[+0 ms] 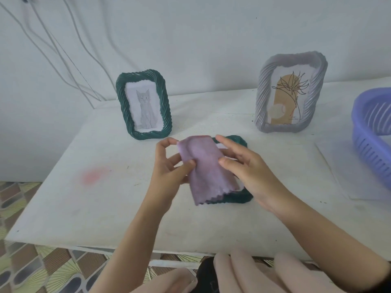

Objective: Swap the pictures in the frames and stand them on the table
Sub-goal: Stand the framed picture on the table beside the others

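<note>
A dark green twisted-rim frame [145, 104] with a grey cat picture stands upright at the back centre-left of the white table [88, 199]. At the back right stands a grey twisted-rim frame [291, 93] holding a line-drawn flower picture. A third dark green frame [237, 197] lies flat at the table's middle, mostly hidden. Over it hangs a lilac cloth [208, 170] with a zigzag edge. My left hand [169, 166] pinches the cloth's left side. My right hand [243, 166] grips its right side with thumb and fingers.
A purple slotted plastic basket [372, 132] sits at the table's right edge on a white sheet [338, 172]. Cables [63, 56] hang down the wall behind at left. A pink stain [93, 175] marks the table's left part. Patterned floor tiles show below.
</note>
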Demonstrator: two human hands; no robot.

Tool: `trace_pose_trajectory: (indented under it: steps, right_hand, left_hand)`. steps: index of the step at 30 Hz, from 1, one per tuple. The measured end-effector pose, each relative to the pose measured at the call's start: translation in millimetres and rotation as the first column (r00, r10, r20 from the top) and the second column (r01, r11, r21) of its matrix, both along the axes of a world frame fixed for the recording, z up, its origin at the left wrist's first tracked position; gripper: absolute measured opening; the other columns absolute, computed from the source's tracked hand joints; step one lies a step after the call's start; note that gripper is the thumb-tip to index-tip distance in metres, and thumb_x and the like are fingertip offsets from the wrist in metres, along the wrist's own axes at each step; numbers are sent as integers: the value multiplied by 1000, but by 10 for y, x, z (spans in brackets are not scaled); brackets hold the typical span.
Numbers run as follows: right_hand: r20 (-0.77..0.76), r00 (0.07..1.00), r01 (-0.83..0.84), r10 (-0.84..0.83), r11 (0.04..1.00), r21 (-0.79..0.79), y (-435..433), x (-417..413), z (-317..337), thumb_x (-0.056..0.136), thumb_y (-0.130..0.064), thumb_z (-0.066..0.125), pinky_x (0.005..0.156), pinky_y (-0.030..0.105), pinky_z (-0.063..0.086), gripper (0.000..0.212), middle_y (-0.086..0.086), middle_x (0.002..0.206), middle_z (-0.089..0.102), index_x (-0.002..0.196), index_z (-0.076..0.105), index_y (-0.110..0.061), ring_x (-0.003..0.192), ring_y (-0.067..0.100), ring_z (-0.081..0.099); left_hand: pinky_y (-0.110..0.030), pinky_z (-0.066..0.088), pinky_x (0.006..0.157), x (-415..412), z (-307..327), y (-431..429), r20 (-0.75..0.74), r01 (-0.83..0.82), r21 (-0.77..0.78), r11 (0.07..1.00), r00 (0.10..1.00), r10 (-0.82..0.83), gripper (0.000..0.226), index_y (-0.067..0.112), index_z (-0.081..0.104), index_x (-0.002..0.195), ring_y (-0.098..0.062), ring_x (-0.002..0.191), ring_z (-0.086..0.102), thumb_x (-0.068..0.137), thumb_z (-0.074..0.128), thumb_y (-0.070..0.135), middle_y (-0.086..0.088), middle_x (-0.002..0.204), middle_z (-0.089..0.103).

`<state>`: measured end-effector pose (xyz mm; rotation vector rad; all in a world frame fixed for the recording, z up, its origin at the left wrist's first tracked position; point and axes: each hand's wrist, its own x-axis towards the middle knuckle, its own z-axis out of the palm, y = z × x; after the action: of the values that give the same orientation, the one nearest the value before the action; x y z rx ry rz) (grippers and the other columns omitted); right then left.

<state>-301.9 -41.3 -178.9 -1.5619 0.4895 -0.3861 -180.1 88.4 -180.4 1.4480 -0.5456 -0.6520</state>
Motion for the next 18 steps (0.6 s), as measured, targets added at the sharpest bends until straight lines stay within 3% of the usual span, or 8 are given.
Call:
trace_pose_trajectory:
  steps: [3,7,9,12,14,16,18]
  right_hand:
    - [-122,987,72,-103,970,-234,-121,-33,-117,91,-22,53,97,24,40,46,-14,121,51,131,44,-43,109,1,52]
    - [-200,958,65,-207,831,-552,-277,-135,-345,90,-20,54,99,23,32,51,-6,124,53,138,40,-30,117,9,45]
    - [-225,939,63,-259,774,-630,-337,-177,-428,88,-19,55,98,28,37,54,5,121,57,140,39,-23,116,20,49]
    - [-231,931,51,-282,729,-683,-343,-190,-496,86,-19,57,91,35,46,57,12,105,64,140,38,-16,103,25,56]
    - [-228,935,47,-271,732,-680,-321,-188,-523,86,-19,58,88,35,47,58,11,100,65,140,38,-15,99,24,57]
    - [-233,934,51,-270,747,-663,-302,-190,-538,86,-21,57,91,32,44,59,9,106,62,141,36,-17,105,22,54]
    - [-238,931,60,-278,759,-649,-288,-193,-553,86,-19,57,91,26,39,60,8,112,60,142,35,-19,110,21,51]
  left_hand:
    - [-31,53,56,200,-22,165,73,-99,71,993,993,93,47,31,40,103,-18,69,63,85,50,-12,-8,83,69]
    - [-33,51,64,523,-93,459,134,-91,255,963,989,58,51,29,52,106,-23,74,58,85,40,-16,-8,86,66]
    - [-33,51,68,701,-139,592,161,-95,365,926,986,38,52,31,58,103,-25,79,58,84,40,-14,-10,92,66]
    - [-31,47,74,895,-190,693,319,-168,499,850,948,-1,56,40,60,99,-26,89,58,81,40,-10,-7,105,65]
    - [-35,43,87,939,-245,686,511,-280,628,726,852,-113,54,40,58,108,-28,108,51,80,45,-5,-6,121,57]
    - [-40,30,105,874,-277,626,666,-441,650,619,723,-185,53,31,57,122,-31,128,34,80,48,0,-12,140,43]
    - [-41,25,108,723,-313,523,761,-478,532,699,632,-147,47,24,58,124,-33,131,32,81,50,7,-14,141,43]
